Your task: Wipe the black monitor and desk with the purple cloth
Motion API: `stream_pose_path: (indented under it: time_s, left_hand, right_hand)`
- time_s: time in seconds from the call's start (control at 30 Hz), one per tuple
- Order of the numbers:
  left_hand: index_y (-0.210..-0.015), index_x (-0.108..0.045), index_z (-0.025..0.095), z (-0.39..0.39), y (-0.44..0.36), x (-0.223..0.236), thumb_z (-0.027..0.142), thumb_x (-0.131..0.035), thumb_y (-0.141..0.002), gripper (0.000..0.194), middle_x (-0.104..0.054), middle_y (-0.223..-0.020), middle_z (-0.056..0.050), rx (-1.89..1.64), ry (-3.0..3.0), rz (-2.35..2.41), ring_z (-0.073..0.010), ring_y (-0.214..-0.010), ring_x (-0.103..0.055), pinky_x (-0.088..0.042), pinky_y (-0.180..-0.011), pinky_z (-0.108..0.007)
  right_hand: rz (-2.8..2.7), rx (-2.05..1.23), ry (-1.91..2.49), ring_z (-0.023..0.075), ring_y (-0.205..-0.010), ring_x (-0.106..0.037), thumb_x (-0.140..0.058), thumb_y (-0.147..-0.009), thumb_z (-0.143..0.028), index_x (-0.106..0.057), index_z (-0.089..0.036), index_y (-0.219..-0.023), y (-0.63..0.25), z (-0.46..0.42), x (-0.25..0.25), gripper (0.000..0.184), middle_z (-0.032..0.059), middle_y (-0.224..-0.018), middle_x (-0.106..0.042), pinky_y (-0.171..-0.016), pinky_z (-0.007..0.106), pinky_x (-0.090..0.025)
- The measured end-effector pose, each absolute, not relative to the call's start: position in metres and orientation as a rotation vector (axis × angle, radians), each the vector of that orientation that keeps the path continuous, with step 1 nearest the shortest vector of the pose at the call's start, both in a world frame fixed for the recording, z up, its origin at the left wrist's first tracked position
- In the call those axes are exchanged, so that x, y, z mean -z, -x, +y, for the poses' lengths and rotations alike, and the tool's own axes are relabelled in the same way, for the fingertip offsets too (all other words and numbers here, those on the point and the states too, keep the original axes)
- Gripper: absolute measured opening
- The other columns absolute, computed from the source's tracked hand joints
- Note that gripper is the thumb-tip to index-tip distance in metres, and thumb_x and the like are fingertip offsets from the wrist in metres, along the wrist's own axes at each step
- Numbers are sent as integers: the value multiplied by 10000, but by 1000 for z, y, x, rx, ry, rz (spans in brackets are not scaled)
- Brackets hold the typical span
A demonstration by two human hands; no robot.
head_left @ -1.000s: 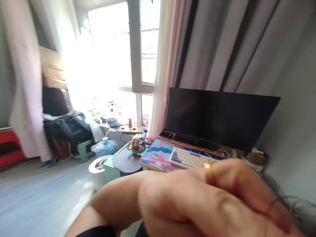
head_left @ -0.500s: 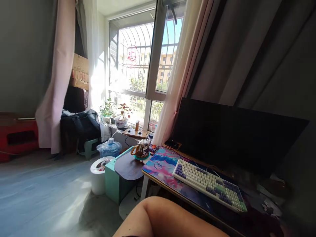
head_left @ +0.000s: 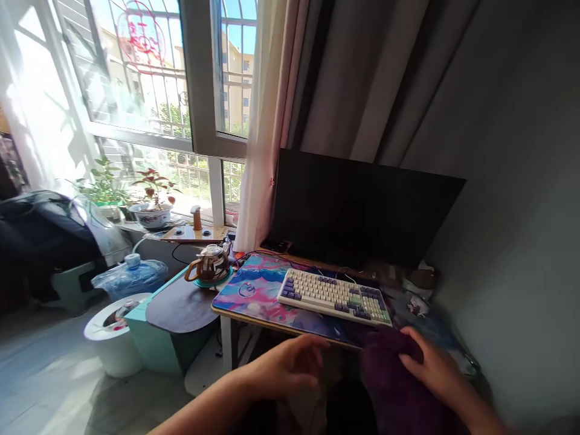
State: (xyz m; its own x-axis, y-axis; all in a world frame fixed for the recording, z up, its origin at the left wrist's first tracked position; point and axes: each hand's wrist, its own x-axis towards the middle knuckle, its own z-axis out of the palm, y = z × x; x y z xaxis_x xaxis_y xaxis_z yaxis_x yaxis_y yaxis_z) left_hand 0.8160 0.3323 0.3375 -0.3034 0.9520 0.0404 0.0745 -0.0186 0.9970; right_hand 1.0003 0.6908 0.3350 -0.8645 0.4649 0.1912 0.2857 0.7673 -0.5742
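Observation:
At the desk's front edge, my right hand (head_left: 428, 362) grips a dark purple cloth (head_left: 385, 368) between thumb and fingers. The cloth hangs in folds down toward my lap, and its lower part is lost in shadow. To the left of it, my left hand (head_left: 294, 365) is held in the air with curved fingers apart from the thumb, holding nothing. A white and purple keyboard (head_left: 335, 296) lies just beyond both hands, on a colourful desk mat (head_left: 258, 302).
Behind the keyboard stands a dark monitor (head_left: 362, 211). A glass teapot (head_left: 211, 264) sits on a side table (head_left: 181, 308) at the left. Further left are a white bin (head_left: 113, 350) and a blue water bottle (head_left: 133, 275). Potted plants (head_left: 151, 211) line the windowsill.
My view has turned right and down. My left arm, bent across the front before, is now lower with its hand showing. My right hand and the purple cloth have come clearly into view.

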Motion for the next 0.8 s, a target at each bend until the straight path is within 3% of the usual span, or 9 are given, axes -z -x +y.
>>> stream_pose_path:
  time_s: [0.13, 0.27, 0.4, 0.47, 0.6, 0.7, 0.8]
  left_hand:
    - [-1494, -547, 391, 342, -816, -329, 372, -869, -769, 794, -647, -1332, -82, -1622, -1122, 1633, -293, -1245, -631, -503, -1084, -455]
    - [-1602, -435, 406, 359, -826, -338, 375, -908, -721, 1000, -489, -1614, -116, -1702, -1151, 1702, -366, -1463, -499, -465, -1175, -492]
    - [-1623, -418, 321, 368, -828, -339, 277, -918, -658, 1088, -461, -1638, -143, -1793, -1087, 1913, -385, -1550, -391, -289, -1309, -538]
    - [-1620, -420, 313, 369, -828, -335, 246, -870, -702, 1024, -506, -1619, -130, -1817, -1032, 1899, -369, -1529, -436, -298, -1308, -515]
    - [-1510, -551, 276, 367, -825, -326, 244, -694, -847, 678, -632, -1528, -86, -1858, -969, 1735, -306, -1418, -574, -410, -1231, -431]
    - [-1319, -692, 225, 364, -822, -322, 308, -606, -920, 416, -746, -1335, -106, -1828, -974, 1871, -308, -1263, -661, -473, -1134, -431]
    - [-1051, -757, 212, 362, -818, -322, 398, -567, -958, 282, -781, -1093, -112, -1750, -1003, 2094, -304, -1059, -693, -516, -995, -429]
  right_hand:
    - [-2621, -876, 299, 312, -1331, -632, -619, -756, -321, -596, -289, -1336, -977, 630, -369, 581, 89, -1432, -666, -1162, 506, -487]
    - [-2500, -986, 31, 295, -1288, -622, -643, -717, -205, -600, -292, -1309, -952, 592, -366, 599, 77, -1339, -665, -1142, 462, -486]
    - [-2350, -1074, -39, 285, -1239, -629, -667, -736, -188, -607, -299, -1297, -935, 569, -352, 575, 55, -1277, -665, -1126, 433, -494]
    - [-2311, -1127, -51, 278, -1223, -636, -677, -753, -195, -613, -303, -1297, -929, 562, -346, 559, 47, -1286, -665, -1119, 425, -499]
    - [-2347, -1204, -74, 280, -1290, -611, -690, -784, -213, -611, -325, -1352, -923, 560, -338, 584, 46, -1359, -654, -1159, 445, -478]
    - [-2393, -1283, -57, 293, -1360, -583, -737, -817, -291, -622, -313, -1386, -923, 567, -336, 581, 65, -1441, -641, -1195, 475, -450]
    - [-2408, -1454, -52, 318, -1314, -622, -784, -829, -497, -654, -257, -1369, -923, 578, -331, 605, 108, -1425, -667, -1141, 488, -493]
